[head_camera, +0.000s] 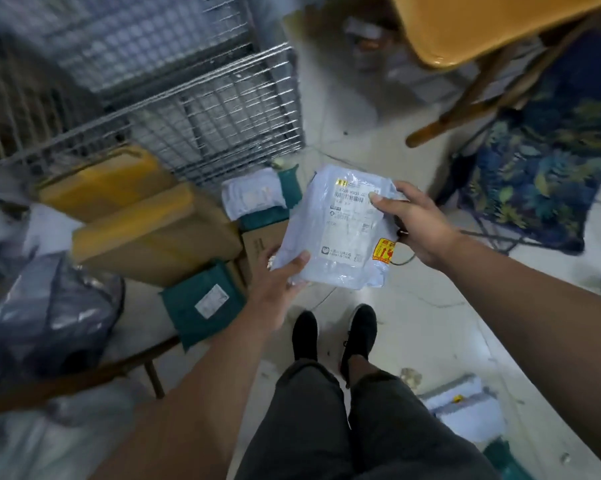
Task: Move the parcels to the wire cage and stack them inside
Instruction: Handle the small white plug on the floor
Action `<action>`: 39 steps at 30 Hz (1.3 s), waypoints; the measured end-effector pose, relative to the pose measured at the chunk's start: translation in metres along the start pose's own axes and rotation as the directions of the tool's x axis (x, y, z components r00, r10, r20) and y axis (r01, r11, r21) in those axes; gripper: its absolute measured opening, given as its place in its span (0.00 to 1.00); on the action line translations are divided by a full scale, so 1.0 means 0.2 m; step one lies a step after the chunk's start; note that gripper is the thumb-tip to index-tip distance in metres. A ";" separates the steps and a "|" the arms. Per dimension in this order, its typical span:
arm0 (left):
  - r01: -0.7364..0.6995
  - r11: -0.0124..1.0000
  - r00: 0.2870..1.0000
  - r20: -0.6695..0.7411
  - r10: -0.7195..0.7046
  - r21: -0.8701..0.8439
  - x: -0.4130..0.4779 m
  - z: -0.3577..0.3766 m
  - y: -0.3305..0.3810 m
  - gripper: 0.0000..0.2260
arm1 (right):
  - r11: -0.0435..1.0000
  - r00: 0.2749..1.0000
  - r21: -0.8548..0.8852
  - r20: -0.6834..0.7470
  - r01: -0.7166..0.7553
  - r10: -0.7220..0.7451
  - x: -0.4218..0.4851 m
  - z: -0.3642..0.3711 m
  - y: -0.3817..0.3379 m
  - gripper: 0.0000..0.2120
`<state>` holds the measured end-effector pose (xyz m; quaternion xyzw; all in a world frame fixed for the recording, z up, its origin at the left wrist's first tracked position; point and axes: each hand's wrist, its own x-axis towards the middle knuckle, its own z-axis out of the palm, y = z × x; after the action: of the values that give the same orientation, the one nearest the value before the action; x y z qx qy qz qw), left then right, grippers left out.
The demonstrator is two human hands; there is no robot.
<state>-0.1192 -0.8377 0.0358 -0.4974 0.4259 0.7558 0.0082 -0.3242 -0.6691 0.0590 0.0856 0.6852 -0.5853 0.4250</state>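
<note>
Nearest: dark trousers [309, 427] and black shoes [359, 330]. Above these, white parcel [337, 233] carried clear of floor [423, 327], near wire cage [205, 109] but not yet inside. Left hand [275, 289]: thumb clamped over lower-left corner, fingers underneath. Right hand [416, 223]: thumb pinching upper-right edge. Judged mid-transfer; cardboard boxes [153, 233] and green mailers [185, 306] waiting outside. Cage contents blurred, not determinable.
</note>
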 end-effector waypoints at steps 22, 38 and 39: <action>0.005 0.998 0.952 -0.307 0.017 0.070 0.76 -0.86 -0.02 0.09 | 0.819 0.986 -0.565 0.057 -0.098 0.157 0.72 0.99 0.47 0.32; 0.117 0.925 0.975 -0.220 -0.037 0.361 2.25 -0.95 -0.53 0.24 | 0.803 0.983 -0.583 0.040 -0.123 0.180 2.05 1.15 1.27 0.15; 0.111 0.914 0.975 -0.222 -0.024 0.391 2.33 -0.97 -0.56 0.25 | 0.803 0.980 -0.583 0.051 -0.125 0.190 2.12 1.16 1.31 0.16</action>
<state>-0.1616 -1.0842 -0.4164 -0.5774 0.5525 0.5942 0.0907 -0.3154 -0.9545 -0.4107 -0.0219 0.7969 -0.3165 0.5141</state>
